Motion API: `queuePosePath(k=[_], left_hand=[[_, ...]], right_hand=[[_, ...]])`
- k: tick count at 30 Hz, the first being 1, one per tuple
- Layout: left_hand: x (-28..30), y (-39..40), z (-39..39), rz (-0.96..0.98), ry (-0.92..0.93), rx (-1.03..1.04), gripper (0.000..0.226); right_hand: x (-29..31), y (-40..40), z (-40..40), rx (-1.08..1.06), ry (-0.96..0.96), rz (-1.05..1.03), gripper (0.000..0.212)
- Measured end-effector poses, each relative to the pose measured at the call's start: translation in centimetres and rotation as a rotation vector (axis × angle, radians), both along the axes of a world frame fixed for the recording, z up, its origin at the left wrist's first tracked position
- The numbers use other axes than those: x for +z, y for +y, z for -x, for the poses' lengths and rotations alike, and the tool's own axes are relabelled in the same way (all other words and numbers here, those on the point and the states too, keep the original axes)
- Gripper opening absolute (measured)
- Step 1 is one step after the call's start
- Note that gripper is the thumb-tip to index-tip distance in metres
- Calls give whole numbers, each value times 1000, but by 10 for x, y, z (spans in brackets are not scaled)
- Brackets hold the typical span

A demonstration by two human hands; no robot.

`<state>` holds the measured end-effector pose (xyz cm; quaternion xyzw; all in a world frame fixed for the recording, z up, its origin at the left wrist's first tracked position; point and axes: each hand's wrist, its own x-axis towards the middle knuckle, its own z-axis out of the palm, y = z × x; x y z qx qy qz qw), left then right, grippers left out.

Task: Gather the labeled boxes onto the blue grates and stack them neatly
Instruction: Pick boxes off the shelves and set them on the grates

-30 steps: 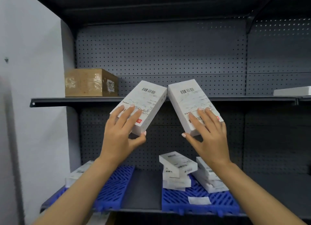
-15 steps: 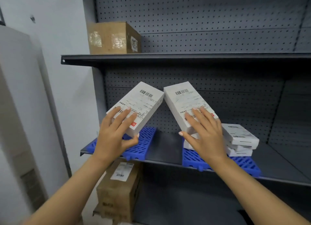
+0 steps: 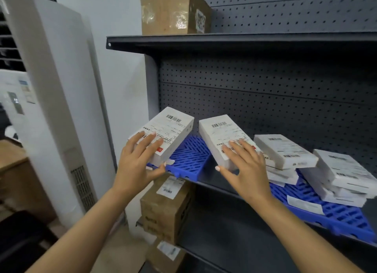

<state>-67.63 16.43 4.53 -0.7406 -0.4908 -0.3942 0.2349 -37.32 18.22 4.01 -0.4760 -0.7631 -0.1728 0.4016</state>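
My left hand (image 3: 140, 160) grips a white labeled box (image 3: 169, 130), fingers on its label and thumb under its near end, just above the left blue grate (image 3: 189, 158). A second white labeled box (image 3: 222, 136) is gripped the same way by my right hand (image 3: 244, 168), between the two grates. Both boxes tilt up at their far ends. On the right blue grate (image 3: 336, 213) lie several white labeled boxes in two loose, crooked stacks (image 3: 283, 152) (image 3: 342, 170).
A dark metal shelf (image 3: 214, 187) with a pegboard back carries both grates. A taped cardboard carton (image 3: 173, 9) stands on the shelf above. Brown cartons (image 3: 165, 209) are stacked below the left grate. A white standing air conditioner (image 3: 53, 101) is at the left.
Both hands have lowered the two boxes toward the grate shelf. The view has swung left and down, so the grates now lie right of centre.
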Motion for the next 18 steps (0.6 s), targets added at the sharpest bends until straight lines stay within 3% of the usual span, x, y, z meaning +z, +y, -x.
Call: queuePosePath(k=[9, 18], left_hand=[[-11, 60, 42, 111, -45, 44, 69], [-22, 174, 90, 135, 78, -61, 67]], right_hand=[[-24, 59, 36, -53, 24, 144, 56], [-64, 135, 93, -192, 25, 260, 57]])
